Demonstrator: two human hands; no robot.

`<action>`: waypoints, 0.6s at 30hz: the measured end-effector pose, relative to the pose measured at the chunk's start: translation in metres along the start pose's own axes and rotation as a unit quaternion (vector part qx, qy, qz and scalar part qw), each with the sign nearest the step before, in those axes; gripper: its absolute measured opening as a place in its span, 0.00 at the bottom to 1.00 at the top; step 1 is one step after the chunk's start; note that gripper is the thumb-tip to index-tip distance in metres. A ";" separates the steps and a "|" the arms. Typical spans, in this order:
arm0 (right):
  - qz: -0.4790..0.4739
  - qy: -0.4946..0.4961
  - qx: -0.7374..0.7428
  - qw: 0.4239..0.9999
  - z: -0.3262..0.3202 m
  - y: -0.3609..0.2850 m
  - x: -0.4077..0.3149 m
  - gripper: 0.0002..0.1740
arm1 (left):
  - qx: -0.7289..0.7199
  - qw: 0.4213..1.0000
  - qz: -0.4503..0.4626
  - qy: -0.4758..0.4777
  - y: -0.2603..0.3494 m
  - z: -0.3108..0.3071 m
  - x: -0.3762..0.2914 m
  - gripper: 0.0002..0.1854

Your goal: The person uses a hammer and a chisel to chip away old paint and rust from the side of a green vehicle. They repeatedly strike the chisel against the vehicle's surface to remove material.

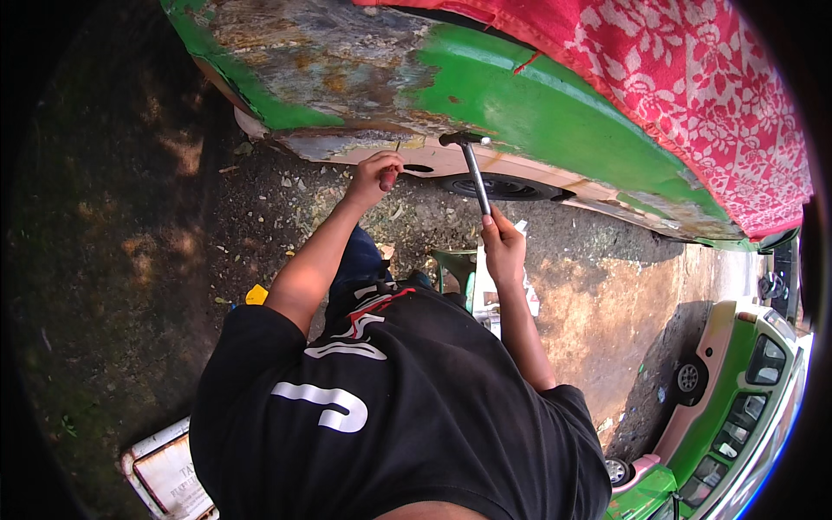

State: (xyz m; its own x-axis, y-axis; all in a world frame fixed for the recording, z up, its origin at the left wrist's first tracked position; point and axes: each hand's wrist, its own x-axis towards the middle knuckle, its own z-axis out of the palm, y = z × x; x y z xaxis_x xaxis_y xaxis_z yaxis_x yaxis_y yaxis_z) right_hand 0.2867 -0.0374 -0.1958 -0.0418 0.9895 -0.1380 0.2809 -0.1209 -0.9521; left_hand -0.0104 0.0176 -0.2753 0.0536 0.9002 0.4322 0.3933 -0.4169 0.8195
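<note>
My left hand grips a screwdriver-like tool with a dull red handle. Its thin tip points at the lower side of a green and pink vehicle body; whether it touches the metal I cannot tell. My right hand is wrapped around the steel shaft of a hammer. The hammer's dark head is up beside the panel, right of the tool. Around and above my left hand the paint is stripped to a patch of bare, rusty metal.
A red floral cloth drapes over the vehicle. Below the panel shows a wheel. By my legs stand a green plastic stool and white sheet-like material. A white sign lies behind left; a green van is parked at right.
</note>
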 end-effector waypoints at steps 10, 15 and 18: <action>0.000 -0.005 0.013 1.000 0.001 0.000 -0.001 0.22 | 0.014 1.000 0.001 -0.007 -0.007 0.003 -0.002 0.16; -0.003 -0.003 0.007 1.000 0.001 0.000 -0.002 0.22 | 0.008 1.000 -0.002 -0.011 -0.009 0.004 -0.001 0.16; 0.005 -0.011 0.016 1.000 0.000 -0.009 -0.003 0.23 | 0.015 1.000 0.014 -0.003 -0.010 0.005 0.000 0.16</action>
State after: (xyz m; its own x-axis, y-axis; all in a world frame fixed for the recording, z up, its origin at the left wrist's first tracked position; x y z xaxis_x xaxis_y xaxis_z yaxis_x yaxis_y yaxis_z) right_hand 0.2843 -0.0393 -0.1867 -0.0608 0.9864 -0.1528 0.2503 -0.1331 -0.9590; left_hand -0.0097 0.0221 -0.2858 0.0709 0.8894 0.4516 0.4183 -0.4375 0.7960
